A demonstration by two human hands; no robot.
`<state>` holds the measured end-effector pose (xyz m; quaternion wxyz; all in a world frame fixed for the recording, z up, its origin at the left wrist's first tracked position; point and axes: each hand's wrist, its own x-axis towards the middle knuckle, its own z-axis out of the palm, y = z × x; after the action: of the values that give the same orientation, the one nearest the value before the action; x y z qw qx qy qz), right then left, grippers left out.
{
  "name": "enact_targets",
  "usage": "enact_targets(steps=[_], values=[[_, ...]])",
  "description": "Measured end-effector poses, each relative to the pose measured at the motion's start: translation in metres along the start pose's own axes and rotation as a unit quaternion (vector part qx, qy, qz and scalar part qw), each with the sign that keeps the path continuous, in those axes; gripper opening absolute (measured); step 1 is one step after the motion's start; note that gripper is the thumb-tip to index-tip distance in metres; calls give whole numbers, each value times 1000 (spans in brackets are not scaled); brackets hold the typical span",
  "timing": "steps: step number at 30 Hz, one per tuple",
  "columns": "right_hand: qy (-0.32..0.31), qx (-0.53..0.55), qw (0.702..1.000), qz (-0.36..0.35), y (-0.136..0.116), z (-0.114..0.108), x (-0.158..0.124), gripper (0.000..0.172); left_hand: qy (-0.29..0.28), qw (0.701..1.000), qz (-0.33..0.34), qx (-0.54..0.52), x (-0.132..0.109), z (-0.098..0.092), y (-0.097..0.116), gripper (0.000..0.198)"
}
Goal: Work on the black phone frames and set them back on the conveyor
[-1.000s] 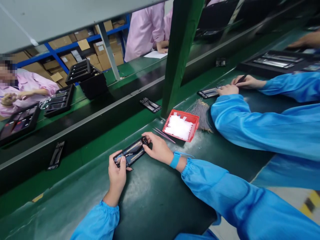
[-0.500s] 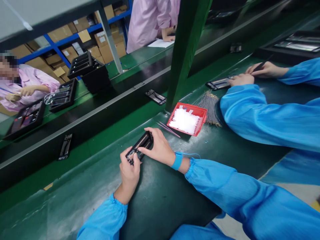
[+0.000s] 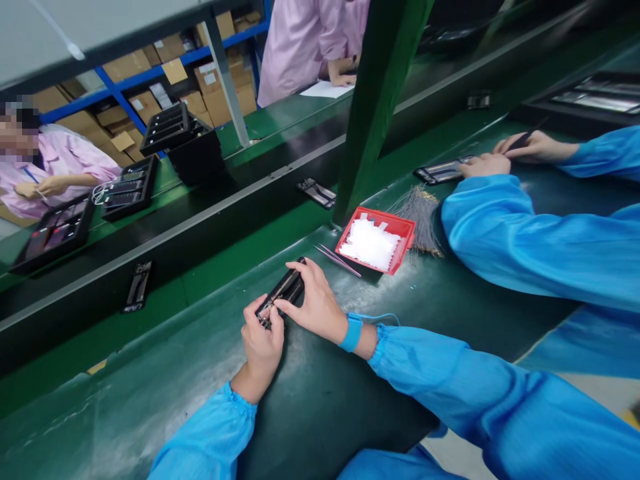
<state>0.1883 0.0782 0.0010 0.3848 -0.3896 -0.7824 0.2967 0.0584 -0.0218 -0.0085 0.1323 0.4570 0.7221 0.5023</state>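
Note:
Both my hands hold a black phone frame [image 3: 284, 288] above the green mat, its inner side turned up. My left hand [image 3: 263, 337] grips the near-left end, with the thumb over the edge. At the far end my right hand [image 3: 320, 300] is closed around the frame, and its thumb presses inside near the left thumb. What lies under the thumbs is too small to make out. Beyond my right hand, a pair of tweezers [image 3: 338, 260] lies beside a red tray [image 3: 404, 252] heaped with small white pieces [image 3: 371, 241].
A bundle of thin grey wires [image 3: 421, 217] lies right of the tray. Other phone frames [image 3: 137, 287] rest on the green line behind. A green post [image 3: 375, 100] stands beyond the tray. At right, a co-worker's blue sleeve [image 3: 500, 213] reaches over another frame [image 3: 440, 172].
The phone frame has tilted slightly in my hands, and its interior shows less. My grip stays much the same. The whole view has shifted a little.

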Motion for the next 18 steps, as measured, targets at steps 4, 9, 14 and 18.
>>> enact_targets(steps=[4, 9, 14, 18], values=[[-9, -5, 1000, -7, 2, 1, -1, 85, -18, 998, -38, -38, 2, -4, 0, 42], [-25, -31, 999, -33, 2, -1, 2, 91, 29, 992, -96, -73, 17, -15, 2, 52], [-48, -45, 994, -84, 7, -7, 15, 67, -27, 986, -128, -101, 39, -21, 3, 64], [-55, -68, 991, -104, 8, -10, 20, 62, -25, 985, -140, -96, 41, -21, 7, 68]])
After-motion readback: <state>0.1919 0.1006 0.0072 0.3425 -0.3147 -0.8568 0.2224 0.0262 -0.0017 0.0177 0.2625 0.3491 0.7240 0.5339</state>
